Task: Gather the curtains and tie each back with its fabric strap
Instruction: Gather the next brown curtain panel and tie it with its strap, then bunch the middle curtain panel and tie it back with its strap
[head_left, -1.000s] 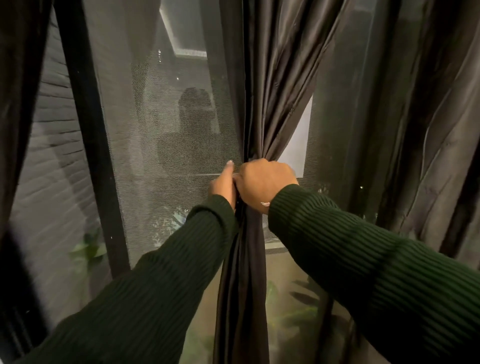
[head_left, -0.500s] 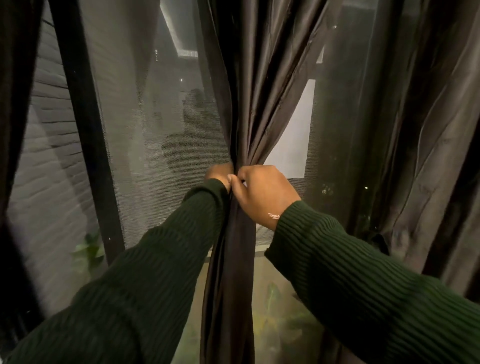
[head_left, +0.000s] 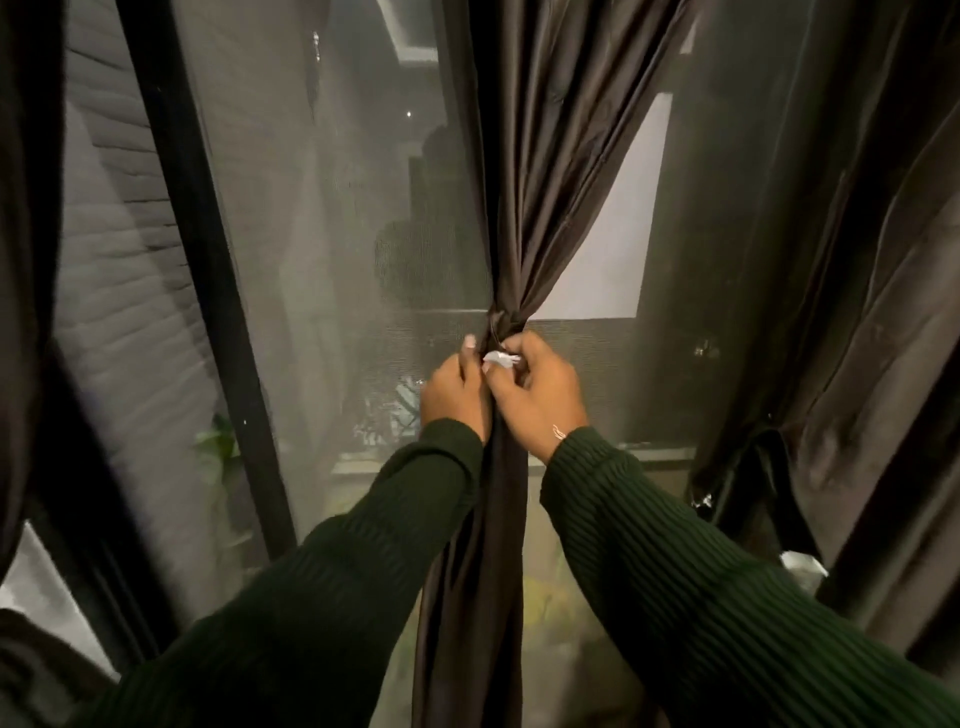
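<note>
Right hand (head_left: 530, 392) pinching small white piece (head_left: 500, 358) at strap (head_left: 501, 325) cinched round gathered curtain (head_left: 524, 182); left hand (head_left: 454, 389) gripping bundle alongside. Risk: fastening not seated, grip eases, strap slips, folds fan out. Right-side curtain (head_left: 831, 260) hangs loose.

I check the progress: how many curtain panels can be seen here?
3: one gathered curtain in the middle, held by both hands; one loose curtain at right; one curtain edge at far left. More may hang outside the frame.
</note>
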